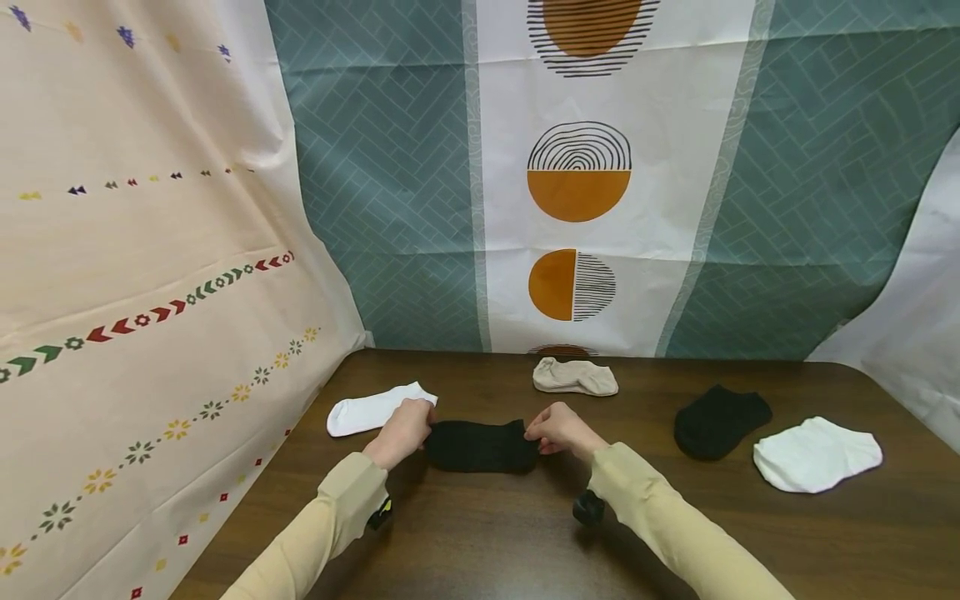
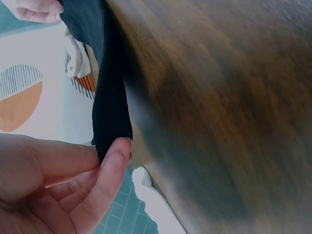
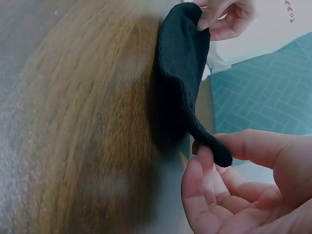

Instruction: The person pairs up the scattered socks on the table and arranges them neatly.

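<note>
No text, label or number is readable.

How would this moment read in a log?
left grip: pinches black sock | right grip: pinches its opposite end | white sock: near left grip

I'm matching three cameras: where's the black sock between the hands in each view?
Head: held black sock, lower middle, between left hand and right hand.
Left wrist: upper left, from the top edge down to the left hand.
Right wrist: upper middle, from the left hand down to the right hand.
Shared landmark: brown wooden table.
</note>
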### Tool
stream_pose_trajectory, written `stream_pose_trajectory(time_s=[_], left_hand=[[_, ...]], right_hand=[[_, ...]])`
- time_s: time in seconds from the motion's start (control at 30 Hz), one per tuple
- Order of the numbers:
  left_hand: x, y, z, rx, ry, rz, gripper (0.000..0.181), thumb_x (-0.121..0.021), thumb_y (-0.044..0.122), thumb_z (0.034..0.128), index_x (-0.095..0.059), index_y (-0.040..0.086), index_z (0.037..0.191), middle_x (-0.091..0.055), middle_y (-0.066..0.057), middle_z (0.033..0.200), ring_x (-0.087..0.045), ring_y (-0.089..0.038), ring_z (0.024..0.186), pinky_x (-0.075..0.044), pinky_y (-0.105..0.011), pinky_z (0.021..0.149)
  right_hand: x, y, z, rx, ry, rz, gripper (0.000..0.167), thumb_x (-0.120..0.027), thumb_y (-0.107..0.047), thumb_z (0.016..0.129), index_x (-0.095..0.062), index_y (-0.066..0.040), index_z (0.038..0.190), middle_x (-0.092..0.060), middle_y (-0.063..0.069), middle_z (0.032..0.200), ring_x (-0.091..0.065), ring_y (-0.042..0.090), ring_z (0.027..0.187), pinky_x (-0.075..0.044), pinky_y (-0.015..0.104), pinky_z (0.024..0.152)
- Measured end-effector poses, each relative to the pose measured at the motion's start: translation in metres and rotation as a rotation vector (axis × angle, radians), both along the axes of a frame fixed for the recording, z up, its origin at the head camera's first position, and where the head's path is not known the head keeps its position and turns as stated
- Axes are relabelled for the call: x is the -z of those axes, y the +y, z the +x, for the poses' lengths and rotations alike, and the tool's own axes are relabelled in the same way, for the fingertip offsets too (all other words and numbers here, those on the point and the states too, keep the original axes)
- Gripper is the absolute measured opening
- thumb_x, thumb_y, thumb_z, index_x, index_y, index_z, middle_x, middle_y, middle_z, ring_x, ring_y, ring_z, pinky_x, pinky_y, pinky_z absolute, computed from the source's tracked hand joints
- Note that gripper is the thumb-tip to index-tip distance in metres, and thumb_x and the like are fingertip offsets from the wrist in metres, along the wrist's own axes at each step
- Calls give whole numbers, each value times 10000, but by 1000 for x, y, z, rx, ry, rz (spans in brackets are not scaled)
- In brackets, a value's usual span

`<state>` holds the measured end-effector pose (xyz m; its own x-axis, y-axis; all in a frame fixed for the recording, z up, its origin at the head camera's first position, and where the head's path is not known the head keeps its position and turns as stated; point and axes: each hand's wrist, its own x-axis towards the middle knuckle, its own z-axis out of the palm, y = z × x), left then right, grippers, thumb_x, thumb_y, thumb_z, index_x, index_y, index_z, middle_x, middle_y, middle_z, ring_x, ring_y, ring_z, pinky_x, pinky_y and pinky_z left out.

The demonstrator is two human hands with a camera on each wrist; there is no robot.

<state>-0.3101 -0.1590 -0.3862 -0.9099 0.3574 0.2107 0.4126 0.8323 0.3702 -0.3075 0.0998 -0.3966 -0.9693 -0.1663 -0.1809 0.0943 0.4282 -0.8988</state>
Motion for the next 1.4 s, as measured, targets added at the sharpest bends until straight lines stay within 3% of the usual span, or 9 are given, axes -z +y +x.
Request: stream_pose_trajectory(time_s=[0.87,1.4], left_hand=[[-5,17,0,31,-31,20,145,-539,-171,729,-593,-44,773,-557,-70,656,-515,-113,439,-424,-239,434],[-10,36,-2,65,-22,22,128,-540,-151,749,-608,-49,788,-579,-89,675,-524,-111,450,-429,-240,436]], right_hand=[[-10,27,3,-38,26,-10,129,-630,-8,801,-640,97,874,-595,63,726,-531,123,538,-497,302,583],[-11,43,4,-8,26,3,126,-630,7,786,-640,102,868,-574,48,682,-507,108,525,-496,305,576]])
